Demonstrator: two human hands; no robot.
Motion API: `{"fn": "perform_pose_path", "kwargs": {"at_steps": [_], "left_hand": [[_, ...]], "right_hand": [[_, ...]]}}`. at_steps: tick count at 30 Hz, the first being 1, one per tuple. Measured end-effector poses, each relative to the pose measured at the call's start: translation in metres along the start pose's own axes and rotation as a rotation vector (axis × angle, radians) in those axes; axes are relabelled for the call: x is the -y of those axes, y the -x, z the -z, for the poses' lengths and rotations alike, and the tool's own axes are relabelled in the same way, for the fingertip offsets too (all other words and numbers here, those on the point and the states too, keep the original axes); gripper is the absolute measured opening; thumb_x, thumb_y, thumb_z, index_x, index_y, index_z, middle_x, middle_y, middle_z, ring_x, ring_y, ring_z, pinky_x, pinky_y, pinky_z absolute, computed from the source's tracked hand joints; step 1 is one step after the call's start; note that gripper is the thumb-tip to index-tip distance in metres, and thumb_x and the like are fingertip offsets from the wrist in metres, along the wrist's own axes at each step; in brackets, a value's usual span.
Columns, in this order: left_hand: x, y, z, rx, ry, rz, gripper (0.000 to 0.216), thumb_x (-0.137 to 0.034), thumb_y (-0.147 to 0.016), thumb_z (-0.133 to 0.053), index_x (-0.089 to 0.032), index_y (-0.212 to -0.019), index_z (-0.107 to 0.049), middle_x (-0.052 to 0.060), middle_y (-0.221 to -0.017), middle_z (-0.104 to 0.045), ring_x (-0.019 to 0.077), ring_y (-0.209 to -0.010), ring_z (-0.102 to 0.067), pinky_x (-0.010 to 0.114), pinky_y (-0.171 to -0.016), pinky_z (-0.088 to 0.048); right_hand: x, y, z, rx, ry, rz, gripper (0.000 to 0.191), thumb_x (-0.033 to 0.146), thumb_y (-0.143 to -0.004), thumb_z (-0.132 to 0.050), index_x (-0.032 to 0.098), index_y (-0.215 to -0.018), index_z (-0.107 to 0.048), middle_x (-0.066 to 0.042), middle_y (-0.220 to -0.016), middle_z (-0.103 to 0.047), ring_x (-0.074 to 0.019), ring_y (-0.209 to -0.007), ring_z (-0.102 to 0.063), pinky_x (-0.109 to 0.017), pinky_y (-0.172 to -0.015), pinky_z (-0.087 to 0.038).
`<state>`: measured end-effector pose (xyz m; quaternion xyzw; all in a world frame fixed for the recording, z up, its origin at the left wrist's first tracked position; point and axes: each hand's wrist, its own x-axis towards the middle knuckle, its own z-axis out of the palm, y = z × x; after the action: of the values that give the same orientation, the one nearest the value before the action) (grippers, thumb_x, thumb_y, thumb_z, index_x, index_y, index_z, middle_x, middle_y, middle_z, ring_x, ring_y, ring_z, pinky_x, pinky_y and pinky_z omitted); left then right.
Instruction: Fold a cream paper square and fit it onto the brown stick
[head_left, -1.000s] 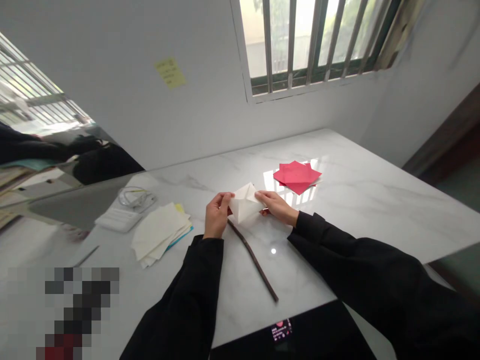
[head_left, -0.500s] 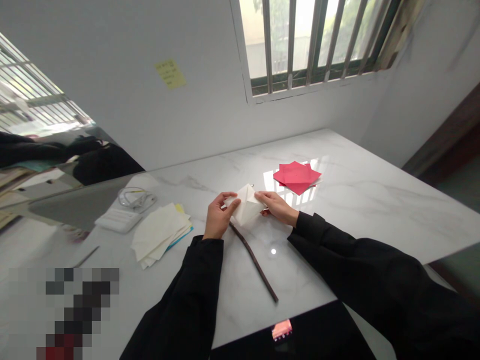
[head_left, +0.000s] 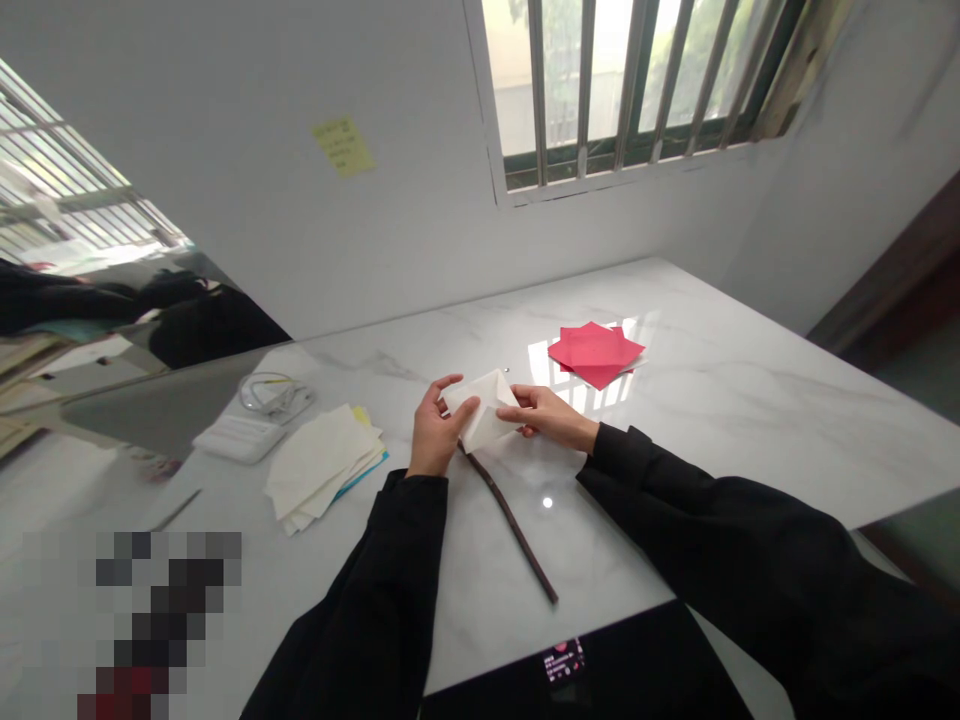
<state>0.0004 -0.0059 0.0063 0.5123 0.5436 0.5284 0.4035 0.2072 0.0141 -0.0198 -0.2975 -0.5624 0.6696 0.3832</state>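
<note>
the white paper (head_left: 484, 420) is already creased into a small folded shape, though how many folds are left can't be told; it is held just above the marble counter (head_left: 712, 400). the left hand (head_left: 433, 435) pinches its left edge, the right hand (head_left: 551, 418) pinches its right side, both grips closed on it, forearms angled inward over a dark stick (head_left: 514, 525)

Both arms in black sleeves reach forward, forearms angled inward, hands close together at centre. Left hand (head_left: 435, 432) upright on its wrist, thumb and fingers curled in a pinch, index raised. Right hand (head_left: 547, 417) lies palm-down, fingers extended leftward, pinching too. Wrists bare.
</note>
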Motion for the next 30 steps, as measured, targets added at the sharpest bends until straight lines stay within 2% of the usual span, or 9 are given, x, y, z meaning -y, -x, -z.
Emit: {"fn": "perform_pose_path", "kwargs": {"at_steps": [7, 11, 14, 18, 24, 25, 27, 30], "left_hand": [[0.0003, -0.0002, -0.0029, 0.088, 0.182, 0.086, 0.084, -0.057, -0.073, -0.086, -0.018, -0.141, -0.057, 0.003, -0.086, -0.073, 0.0155, -0.065, -0.065, 0.024, -0.058, -0.05], [-0.0044, 0.0018, -0.003, 0.154, 0.282, 0.152, 0.086, -0.062, -0.077, -0.082, -0.019, -0.145, -0.053, 0.009, -0.109, -0.075, 0.0194, -0.082, -0.072, 0.026, -0.066, -0.056], [-0.0062, 0.0028, -0.0002, 0.224, 0.273, 0.189, 0.093, -0.054, -0.074, -0.087, -0.023, -0.152, -0.047, 0.012, -0.122, -0.074, 0.0212, -0.091, -0.074, 0.026, -0.07, -0.058], [-0.0025, 0.002, 0.0023, 0.265, 0.234, 0.197, 0.118, -0.035, -0.063, -0.095, -0.028, -0.163, -0.032, 0.015, -0.132, -0.072, 0.0247, -0.099, -0.075, 0.031, -0.079, -0.061], [0.0033, -0.0008, -0.0001, 0.214, 0.11, 0.077, 0.132, -0.036, -0.063, -0.095, -0.028, -0.169, -0.017, 0.019, -0.135, -0.071, 0.0245, -0.094, -0.078, 0.035, -0.083, -0.062], [0.0027, -0.0003, -0.0009, 0.209, 0.077, 0.048, 0.129, -0.037, -0.064, -0.094, -0.029, -0.169, -0.019, 0.018, -0.134, -0.071, 0.0237, -0.092, -0.078, 0.034, -0.081, -0.063], [0.0006, 0.0018, -0.0029, 0.212, 0.006, -0.003, 0.112, -0.04, -0.066, -0.093, -0.026, -0.162, -0.037, 0.016, -0.129, -0.072, 0.021, -0.084, -0.077, 0.031, -0.075, -0.062], [-0.002, 0.0057, -0.006, 0.223, -0.074, -0.03, 0.078, -0.047, -0.069, -0.091, -0.018, -0.137, -0.066, 0.011, -0.113, -0.075, 0.0181, -0.073, -0.073, 0.028, -0.066, -0.06]], "right_hand": [[-0.0029, -0.0025, -0.0021, -0.098, 0.003, -0.02, 0.044, 0.041, -0.074, -0.086, 0.014, -0.107, -0.072, -0.001, -0.08, -0.066, -0.0103, -0.062, -0.049, -0.024, -0.055, -0.038], [0.0014, -0.0008, -0.004, -0.127, -0.002, -0.006, 0.042, 0.041, -0.075, -0.084, 0.015, -0.105, -0.071, 0.002, -0.075, -0.062, -0.0105, -0.06, -0.047, -0.025, -0.055, -0.036], [0.0034, -0.0006, -0.0034, -0.155, -0.01, 0.011, 0.04, 0.043, -0.075, -0.082, 0.016, -0.102, -0.069, 0.003, -0.073, -0.06, -0.0104, -0.059, -0.045, -0.025, -0.054, -0.034], [0.0027, -0.0025, -0.0011, -0.181, -0.048, 0.019, 0.043, 0.044, -0.075, -0.082, 0.016, -0.103, -0.066, 0.002, -0.075, -0.062, -0.0105, -0.061, -0.048, -0.024, -0.055, -0.034], [0.0, -0.0052, -0.0003, -0.205, -0.023, 0.037, 0.043, 0.044, -0.073, -0.082, 0.016, -0.101, -0.065, 0.002, -0.074, -0.062, -0.0099, -0.057, -0.048, -0.024, -0.052, -0.034], [-0.0001, -0.0052, -0.0003, -0.214, -0.014, 0.039, 0.043, 0.044, -0.073, -0.081, 0.016, -0.101, -0.065, 0.002, -0.073, -0.062, -0.0099, -0.056, -0.049, -0.024, -0.052, -0.035], [0.0, -0.0048, -0.0003, -0.224, 0.014, 0.047, 0.041, 0.043, -0.075, -0.079, 0.015, -0.101, -0.065, 0.003, -0.072, -0.061, -0.01, -0.056, -0.049, -0.025, -0.052, -0.036], [0.0001, -0.0036, -0.0005, -0.221, 0.054, 0.053, 0.037, 0.042, -0.077, -0.078, 0.015, -0.101, -0.066, 0.002, -0.074, -0.061, -0.0098, -0.055, -0.05, -0.025, -0.052, -0.038]]}}
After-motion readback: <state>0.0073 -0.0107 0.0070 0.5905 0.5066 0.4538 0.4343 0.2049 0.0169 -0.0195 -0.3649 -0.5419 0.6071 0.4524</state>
